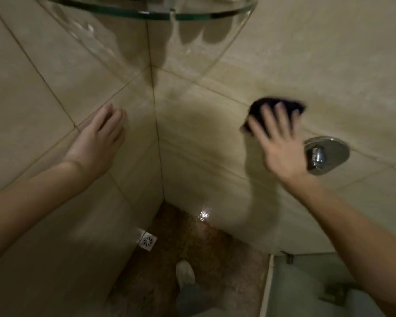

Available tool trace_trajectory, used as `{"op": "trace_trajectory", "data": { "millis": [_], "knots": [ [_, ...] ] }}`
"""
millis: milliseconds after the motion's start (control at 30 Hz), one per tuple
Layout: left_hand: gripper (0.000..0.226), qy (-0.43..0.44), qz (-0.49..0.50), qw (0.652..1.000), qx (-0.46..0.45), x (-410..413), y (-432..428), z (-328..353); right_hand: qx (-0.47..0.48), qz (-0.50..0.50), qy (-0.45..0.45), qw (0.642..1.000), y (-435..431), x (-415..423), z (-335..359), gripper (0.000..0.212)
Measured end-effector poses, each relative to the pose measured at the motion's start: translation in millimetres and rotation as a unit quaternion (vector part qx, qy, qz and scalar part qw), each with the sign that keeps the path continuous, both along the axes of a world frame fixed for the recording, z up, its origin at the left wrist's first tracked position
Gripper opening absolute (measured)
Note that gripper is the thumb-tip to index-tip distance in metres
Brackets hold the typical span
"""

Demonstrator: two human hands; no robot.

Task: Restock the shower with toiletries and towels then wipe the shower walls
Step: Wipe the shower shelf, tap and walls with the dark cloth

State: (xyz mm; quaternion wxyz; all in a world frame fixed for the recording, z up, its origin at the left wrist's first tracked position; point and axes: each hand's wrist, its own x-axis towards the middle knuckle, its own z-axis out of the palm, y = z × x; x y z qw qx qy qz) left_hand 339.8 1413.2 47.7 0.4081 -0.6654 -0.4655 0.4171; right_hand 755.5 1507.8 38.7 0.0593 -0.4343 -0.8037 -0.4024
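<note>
Both my hands are on the tiled walls of the shower corner. My left hand (101,138) lies flat on the left wall (32,99), with the fingers straight and close together, and it holds nothing. My right hand (277,143) is on the right wall (329,65), with the fingers straight and spread wide. Under these fingers is a dark cloth (268,104), pressed against the tile. The cloth shows above my fingertips and also a little at the side of my small finger. This hand and the cloth are blurred, so I can say only that the cloth seems bunched, not laid flat.

Just beside my right hand, toward the wrist side, the round chrome shower valve (325,154) sits on the same wall, and its small handle points outward. My hand does not touch it.

Above, at the top of the view, a curved glass shelf (146,13) is fixed in the corner where the two walls meet. Something pale lies on it at the edge of the view, but I cannot tell what it is.

Below, the brown speckled floor (204,248) is visible, with a square metal drain (148,240) close to the left wall. My light shoe (185,271) stands on the floor, near the drain. At the lower right is the frosted glass of the shower door (306,282).
</note>
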Motion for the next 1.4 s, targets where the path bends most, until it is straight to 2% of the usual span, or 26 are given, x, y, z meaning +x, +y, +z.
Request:
{"op": "trace_trajectory", "data": {
  "millis": [67,200,267,400,467,567,800,867,967,1067,1100,1167,1233,1300,1400],
  "knots": [
    [0.077,-0.001,0.0,1.0,-0.018,-3,1,-3,-0.093,0.015,-0.105,0.99,-8,-2,-58,0.066],
    [0.082,-0.006,-0.005,1.0,-0.026,-13,4,-8,-0.218,-0.038,-0.268,0.938,-17,4,-129,0.065],
    [0.08,0.008,-0.008,1.0,-0.029,-11,4,-8,-0.239,-0.03,-0.333,0.912,-15,8,-136,0.066],
    [0.077,0.007,-0.015,0.999,-0.037,-8,3,-3,-0.27,-0.019,-0.372,0.888,2,12,-115,0.053],
    [0.073,-0.012,-0.005,0.999,-0.05,-6,3,3,-0.276,0.024,-0.292,0.916,8,13,-99,0.05],
    [0.069,-0.062,0.017,0.996,-0.056,-4,4,14,-0.224,0.073,-0.183,0.955,9,7,-59,0.05],
    [0.058,-0.152,0.026,0.987,-0.046,10,-3,74,-0.017,0.084,-0.11,0.99,11,21,108,0.053],
    [0.051,-0.192,0.011,0.978,-0.075,11,-3,94,0.033,0.086,-0.076,0.993,13,29,159,0.053],
    [0.036,-0.241,-0.123,0.959,-0.082,12,-5,131,0.104,0.079,-0.002,0.991,16,29,215,0.057],
    [0.02,-0.258,-0.202,0.942,-0.076,6,-13,156,0.134,0.073,0.081,0.985,20,13,214,0.061],
    [0.017,-0.252,-0.204,0.943,-0.077,6,-18,165,0.132,0.087,0.071,0.985,24,6,203,0.057],
    [0.015,-0.241,-0.226,0.941,-0.07,2,-28,184,0.095,0.126,-0.025,0.987,32,-5,190,0.046],
    [0.014,-0.239,-0.254,0.937,-0.024,-4,-37,208,0.062,0.14,-0.089,0.984,36,-12,197,0.045],
    [0.017,-0.243,-0.26,0.933,0.044,-9,-41,234,0.065,0.121,-0.06,0.989,37,-24,219,0.049],
    [0.029,-0.238,-0.253,0.926,0.147,-12,-42,271,0.082,0.077,0.04,0.993,42,-54,249,0.063]
  ]
}}
